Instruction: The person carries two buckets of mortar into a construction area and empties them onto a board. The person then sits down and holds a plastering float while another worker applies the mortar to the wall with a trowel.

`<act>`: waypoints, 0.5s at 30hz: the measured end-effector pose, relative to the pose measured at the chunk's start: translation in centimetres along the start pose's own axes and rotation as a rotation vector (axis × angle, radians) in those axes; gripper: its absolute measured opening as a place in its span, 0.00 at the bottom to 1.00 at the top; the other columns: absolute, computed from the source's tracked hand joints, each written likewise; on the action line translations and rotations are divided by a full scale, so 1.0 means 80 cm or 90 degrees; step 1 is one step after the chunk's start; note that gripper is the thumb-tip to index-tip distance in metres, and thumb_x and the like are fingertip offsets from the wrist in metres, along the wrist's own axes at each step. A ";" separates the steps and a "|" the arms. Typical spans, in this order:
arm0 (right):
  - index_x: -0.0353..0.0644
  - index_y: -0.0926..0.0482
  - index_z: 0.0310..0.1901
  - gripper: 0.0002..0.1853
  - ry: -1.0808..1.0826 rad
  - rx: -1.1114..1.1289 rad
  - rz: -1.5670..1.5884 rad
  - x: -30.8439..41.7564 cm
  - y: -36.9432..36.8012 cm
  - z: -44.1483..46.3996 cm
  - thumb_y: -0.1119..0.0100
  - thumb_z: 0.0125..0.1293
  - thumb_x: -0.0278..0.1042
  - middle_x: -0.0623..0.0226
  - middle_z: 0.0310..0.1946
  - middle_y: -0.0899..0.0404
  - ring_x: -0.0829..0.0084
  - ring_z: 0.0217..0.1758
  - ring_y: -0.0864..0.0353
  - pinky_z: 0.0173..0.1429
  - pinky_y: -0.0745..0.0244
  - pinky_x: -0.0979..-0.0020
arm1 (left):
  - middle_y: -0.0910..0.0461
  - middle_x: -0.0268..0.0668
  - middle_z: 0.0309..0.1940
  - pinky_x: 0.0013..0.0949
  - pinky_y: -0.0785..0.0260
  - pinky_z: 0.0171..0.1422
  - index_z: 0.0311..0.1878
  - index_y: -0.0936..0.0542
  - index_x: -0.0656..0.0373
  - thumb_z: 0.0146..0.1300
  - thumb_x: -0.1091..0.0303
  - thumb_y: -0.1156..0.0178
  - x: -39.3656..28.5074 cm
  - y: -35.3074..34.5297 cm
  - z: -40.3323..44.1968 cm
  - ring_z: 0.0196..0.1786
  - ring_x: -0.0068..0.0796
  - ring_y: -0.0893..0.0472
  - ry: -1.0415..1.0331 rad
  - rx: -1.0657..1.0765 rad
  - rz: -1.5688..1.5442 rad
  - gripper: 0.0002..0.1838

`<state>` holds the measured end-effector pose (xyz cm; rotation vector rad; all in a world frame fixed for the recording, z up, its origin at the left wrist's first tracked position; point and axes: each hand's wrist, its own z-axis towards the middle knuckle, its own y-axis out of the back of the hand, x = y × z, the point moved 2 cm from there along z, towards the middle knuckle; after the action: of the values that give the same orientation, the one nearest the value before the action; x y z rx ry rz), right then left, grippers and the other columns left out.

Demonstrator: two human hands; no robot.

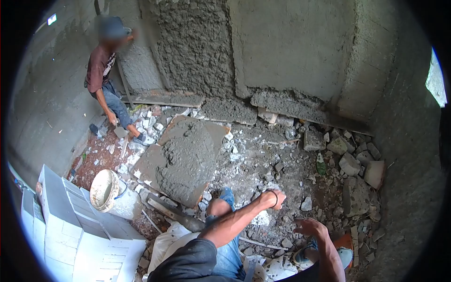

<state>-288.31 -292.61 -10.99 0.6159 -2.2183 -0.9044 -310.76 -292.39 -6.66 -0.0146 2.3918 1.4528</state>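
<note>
My left hand, with a dark band at its wrist, is stretched out over the rubble floor beyond my knee. Its fingers are curled closed, and whatever they may hold is hidden. My right hand hangs lower and to the right, over the broken stones; its fingers are loosely apart and nothing shows in them. A patch of white powder lies on the ground below my left hand. Left of it, a heap of wet mortar is spread on a flat board.
Another person stands at the far left, a trowel in a lowered hand. A mortar-stained bucket stands beside stacked pale blocks. Broken stones line the right wall. Fresh rough plaster covers part of the back wall.
</note>
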 end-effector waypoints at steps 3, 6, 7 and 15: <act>0.50 0.31 0.60 0.29 -0.011 0.020 -0.003 0.008 0.007 -0.003 0.45 0.61 0.53 0.62 0.60 0.30 0.59 0.60 0.30 0.64 0.37 0.63 | 0.19 0.50 0.39 0.43 0.26 0.47 0.40 0.19 0.64 0.49 0.64 0.41 -0.005 -0.007 0.012 0.44 0.46 0.19 -0.011 -0.033 -0.041 0.16; 0.48 0.30 0.59 0.28 0.008 -0.001 -0.014 0.004 0.001 -0.001 0.44 0.60 0.53 0.58 0.53 0.26 0.57 0.56 0.27 0.60 0.34 0.61 | 0.20 0.52 0.38 0.46 0.28 0.48 0.47 0.25 0.64 0.52 0.61 0.42 -0.009 -0.008 0.018 0.45 0.50 0.21 -0.069 -0.008 -0.019 0.21; 0.47 0.29 0.58 0.28 0.040 -0.041 -0.016 0.001 -0.003 0.001 0.43 0.59 0.52 0.53 0.45 0.21 0.56 0.51 0.23 0.55 0.30 0.60 | 0.20 0.52 0.38 0.46 0.28 0.48 0.47 0.25 0.64 0.52 0.61 0.42 -0.009 -0.008 0.017 0.45 0.50 0.21 -0.064 -0.007 -0.024 0.21; 0.46 0.29 0.57 0.26 -0.008 0.012 -0.001 0.025 0.017 -0.011 0.43 0.60 0.49 0.53 0.43 0.20 0.56 0.49 0.22 0.54 0.30 0.60 | 0.20 0.50 0.37 0.44 0.27 0.45 0.44 0.23 0.62 0.51 0.62 0.41 -0.008 -0.002 0.012 0.43 0.49 0.20 -0.050 -0.034 -0.032 0.18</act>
<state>-289.24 -293.36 -8.71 0.6215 -2.2406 -0.8916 -309.82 -291.73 -7.02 -0.0307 2.2737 1.4665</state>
